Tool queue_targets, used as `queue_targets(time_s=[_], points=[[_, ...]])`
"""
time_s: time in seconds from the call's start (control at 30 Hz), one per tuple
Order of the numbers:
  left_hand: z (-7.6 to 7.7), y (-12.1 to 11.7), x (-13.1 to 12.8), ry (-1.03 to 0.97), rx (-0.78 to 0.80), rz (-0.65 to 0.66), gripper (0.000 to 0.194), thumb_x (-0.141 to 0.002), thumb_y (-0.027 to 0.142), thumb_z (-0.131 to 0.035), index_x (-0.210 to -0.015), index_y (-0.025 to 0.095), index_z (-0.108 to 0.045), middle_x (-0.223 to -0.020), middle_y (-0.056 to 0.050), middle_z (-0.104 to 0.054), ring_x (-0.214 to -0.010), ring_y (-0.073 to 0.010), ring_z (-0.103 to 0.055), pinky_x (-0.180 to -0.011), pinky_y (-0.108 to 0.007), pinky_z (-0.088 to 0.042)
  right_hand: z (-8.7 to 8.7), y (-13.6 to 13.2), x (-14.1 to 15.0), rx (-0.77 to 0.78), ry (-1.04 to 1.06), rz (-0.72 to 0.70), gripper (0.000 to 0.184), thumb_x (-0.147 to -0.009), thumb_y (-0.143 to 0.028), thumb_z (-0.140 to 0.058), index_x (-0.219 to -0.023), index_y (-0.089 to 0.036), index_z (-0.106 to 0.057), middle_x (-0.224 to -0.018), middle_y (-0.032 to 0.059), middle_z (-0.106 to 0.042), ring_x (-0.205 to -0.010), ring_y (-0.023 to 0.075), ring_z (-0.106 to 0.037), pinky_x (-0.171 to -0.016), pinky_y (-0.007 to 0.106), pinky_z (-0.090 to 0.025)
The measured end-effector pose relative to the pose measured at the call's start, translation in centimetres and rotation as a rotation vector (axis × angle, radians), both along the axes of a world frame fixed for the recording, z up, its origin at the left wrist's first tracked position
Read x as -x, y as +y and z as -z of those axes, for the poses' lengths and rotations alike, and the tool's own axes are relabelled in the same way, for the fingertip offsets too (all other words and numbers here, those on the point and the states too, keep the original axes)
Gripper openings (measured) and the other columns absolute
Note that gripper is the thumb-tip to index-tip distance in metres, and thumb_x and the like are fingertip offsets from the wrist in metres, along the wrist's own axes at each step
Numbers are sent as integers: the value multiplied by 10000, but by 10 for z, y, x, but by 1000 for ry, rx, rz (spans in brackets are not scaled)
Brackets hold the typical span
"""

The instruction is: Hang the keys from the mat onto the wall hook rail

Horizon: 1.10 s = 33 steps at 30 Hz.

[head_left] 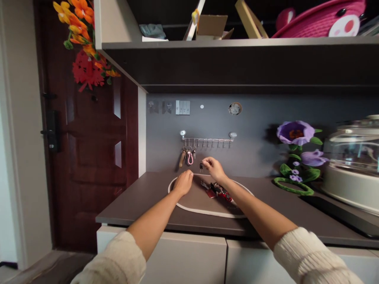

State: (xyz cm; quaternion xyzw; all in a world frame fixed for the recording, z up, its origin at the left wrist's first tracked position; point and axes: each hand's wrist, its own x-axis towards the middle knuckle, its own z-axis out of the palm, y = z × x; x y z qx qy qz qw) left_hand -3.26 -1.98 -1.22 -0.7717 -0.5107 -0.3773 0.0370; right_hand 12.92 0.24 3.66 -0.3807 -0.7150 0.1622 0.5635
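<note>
My right hand (213,169) pinches a small black key (201,167) between thumb and fingertips; the key hangs down below the hook rail (207,139), apart from it. My left hand (183,182) lies on the far left part of the brown mat (189,199), its fingers curled closed; whether anything is in them is hidden. On the mat, a pile of keys (217,189) with red and black pieces sits beneath my right hand. From the rail's left hooks hang several keys, with a brown key fob (181,159) and a pink looped strap (190,158).
Overhead, an open shelf (237,44) holds boxes and a pink basket (318,23). Purple flowers (296,134) and a white appliance with a clear cover (352,173) stand at right on the counter (133,197). A dark red door (89,165) is at left.
</note>
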Motion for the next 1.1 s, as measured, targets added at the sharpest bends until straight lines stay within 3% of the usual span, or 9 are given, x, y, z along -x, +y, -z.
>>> queue_targets(time_s=[0.57,0.83,1.1], points=[[0,0,-1,80,5,-65,316,-904,262,-225,-851,184,-526,-870,-70,-628,-842,-173,-576,-702,-271,-368,-55,60,21,9,160,179,150,-674,-253,-475,-707,-147,-577,-641,15,-590,-569,106,-498,-592,238,-411],[-1,-2,-1,89,10,-63,303,-900,252,-237,-845,187,-528,-875,-76,-629,-849,-182,-578,-708,-278,-373,-57,86,31,-9,229,322,160,-652,-198,-485,-669,-140,-633,-636,44,-631,-618,131,-566,-644,248,-444],[-2,-3,-1,91,19,-52,301,-896,249,-244,-838,180,-531,-876,-81,-627,-848,-184,-574,-713,-282,-375,-54,96,37,34,225,486,184,-636,-143,-486,-608,-136,-667,-560,73,-627,-622,170,-598,-610,245,-447]])
